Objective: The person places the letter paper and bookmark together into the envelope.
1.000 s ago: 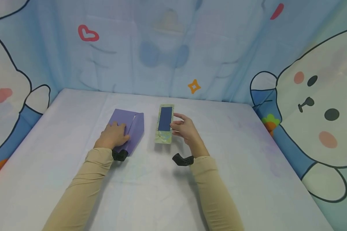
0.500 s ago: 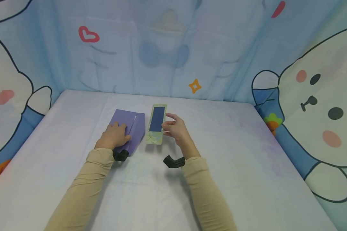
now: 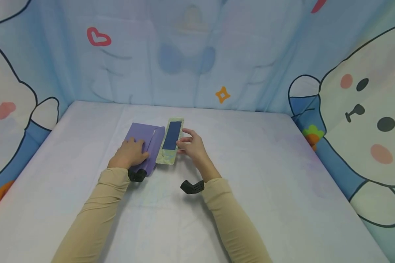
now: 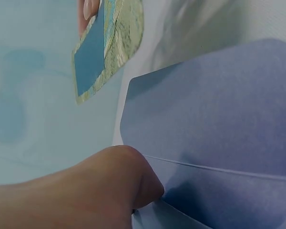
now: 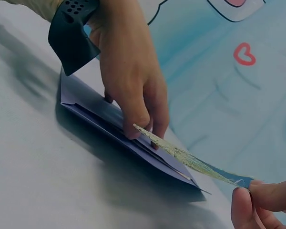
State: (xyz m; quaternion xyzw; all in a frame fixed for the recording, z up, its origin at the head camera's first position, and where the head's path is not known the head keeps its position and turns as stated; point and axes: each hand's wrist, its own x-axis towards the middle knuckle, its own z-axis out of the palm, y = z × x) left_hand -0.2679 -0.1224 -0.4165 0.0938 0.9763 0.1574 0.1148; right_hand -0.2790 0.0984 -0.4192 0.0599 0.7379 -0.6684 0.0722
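A purple envelope [image 3: 141, 132] lies on the table with its flap [image 3: 156, 144] unfolded to the right. My left hand [image 3: 129, 152] rests on the envelope's body, fingers spread and pressing down; its thumb [image 4: 138, 176] lies bent at the mouth in the left wrist view. My right hand [image 3: 191, 147] pinches the right edge of a narrow card [image 3: 166, 156], pale green-patterned with a dark blue panel, between thumb and fingers. The card is raised and tilted, its lower left corner overlapping the flap in the head view. Seen edge-on in the right wrist view, the card [image 5: 181, 156] points toward the envelope's mouth.
A white cloth covers the table [image 3: 283, 175]. Behind it hangs a light blue curtain [image 3: 135, 73] with cartoon prints, reaching round both sides. Each wrist wears a black camera mount [image 3: 192, 187].
My right hand has carried the card leftward across to the envelope's flap, and the card has tilted more. The left hand and the envelope have stayed in place.
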